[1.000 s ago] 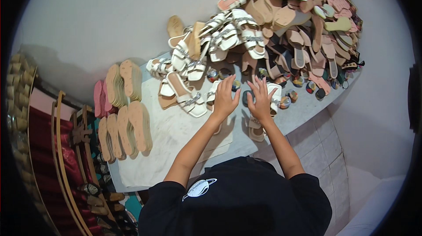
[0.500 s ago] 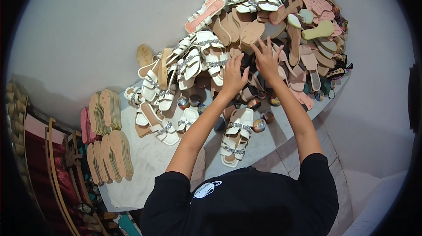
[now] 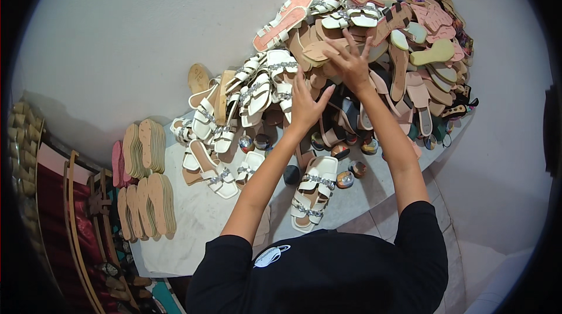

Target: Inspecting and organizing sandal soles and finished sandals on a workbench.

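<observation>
Landmark: the pair of white sandals (image 3: 314,192) lying side by side near the front edge of the grey table (image 3: 193,226).

Nearest the camera, below the pair, the person's black shirt (image 3: 328,273) fills the lower frame. Both bare forearms rise from it, passing either side of the pair.

Left hand (image 3: 305,103): above the pair, palm turned away from the camera, fingers extended and close together, thumb spread to the right. It rests against white strapped sandals (image 3: 269,83). The grip is wide; nothing is enclosed.

Right hand (image 3: 350,63): farther up and right of the pair, fingers splayed over a tan sole (image 3: 319,50) in the sandal pile (image 3: 410,62). Whether the fingers clamp the sole cannot be told; the palm side is hidden.

Left of the pair, stacks of flat soles (image 3: 146,197) stand on edge. At the far left, the rack (image 3: 76,220) is cut off by the frame rim.
</observation>
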The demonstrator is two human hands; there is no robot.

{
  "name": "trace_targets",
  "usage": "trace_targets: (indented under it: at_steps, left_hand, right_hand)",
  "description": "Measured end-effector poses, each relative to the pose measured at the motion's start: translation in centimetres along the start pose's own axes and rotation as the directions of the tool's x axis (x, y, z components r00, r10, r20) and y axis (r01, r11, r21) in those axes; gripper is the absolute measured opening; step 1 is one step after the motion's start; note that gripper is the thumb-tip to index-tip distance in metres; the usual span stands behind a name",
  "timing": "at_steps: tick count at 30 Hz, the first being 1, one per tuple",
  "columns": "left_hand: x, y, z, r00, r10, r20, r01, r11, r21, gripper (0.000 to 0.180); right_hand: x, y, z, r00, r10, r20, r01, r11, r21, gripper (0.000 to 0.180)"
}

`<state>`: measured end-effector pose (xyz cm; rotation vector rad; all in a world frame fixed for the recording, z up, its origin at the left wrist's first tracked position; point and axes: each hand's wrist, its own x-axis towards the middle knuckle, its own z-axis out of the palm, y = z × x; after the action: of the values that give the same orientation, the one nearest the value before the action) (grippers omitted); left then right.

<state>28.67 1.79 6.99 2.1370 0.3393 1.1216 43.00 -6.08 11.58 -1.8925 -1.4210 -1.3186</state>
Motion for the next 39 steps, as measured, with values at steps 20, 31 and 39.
trace_targets:
  at_steps: [20, 31, 39]
  left_hand:
    - [-7.6, 0.5, -11.5, 0.919, -0.060, 0.389, 0.382, 0.375, -0.845, 0.064]
    - [-10.8, 0.6, -18.7, 0.842, -0.163, 0.513, 0.510, -0.063, -0.858, 0.066]
    - [-13.4, -1.2, -26.5, 0.897, -0.252, 0.363, 0.379, 0.017, -0.925, 0.059]
  right_hand:
    - [-2.6, -13.5, -11.7, 0.973, -0.165, 0.162, -0.024, 0.625, 0.780, 0.052]
    - [-5.1, -25.0, -10.6, 0.837, -0.407, 0.365, 0.134, 0.800, 0.585, 0.069]
    - [-7.1, -31.8, -13.6, 0.786, -0.617, -0.029, 0.067, 0.038, 0.997, 0.037]
